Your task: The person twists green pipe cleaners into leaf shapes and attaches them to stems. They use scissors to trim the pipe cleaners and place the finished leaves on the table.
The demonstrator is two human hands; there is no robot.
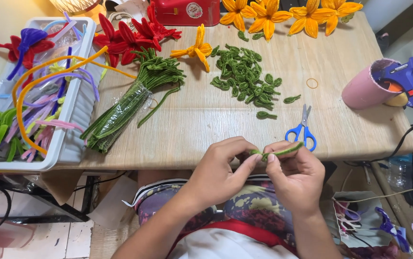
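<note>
Fingers point(259, 160) on pipe cleaner point(283, 150), table edge point(168, 165)

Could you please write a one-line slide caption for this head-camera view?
Both hands, left and right, pinch a green pipe cleaner beside blue scissors and a pile of green pipe-cleaner leaves.

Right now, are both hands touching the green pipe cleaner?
Touching. The head view shows left hand and right hand pinching the green pipe cleaner between their fingertips.
</note>
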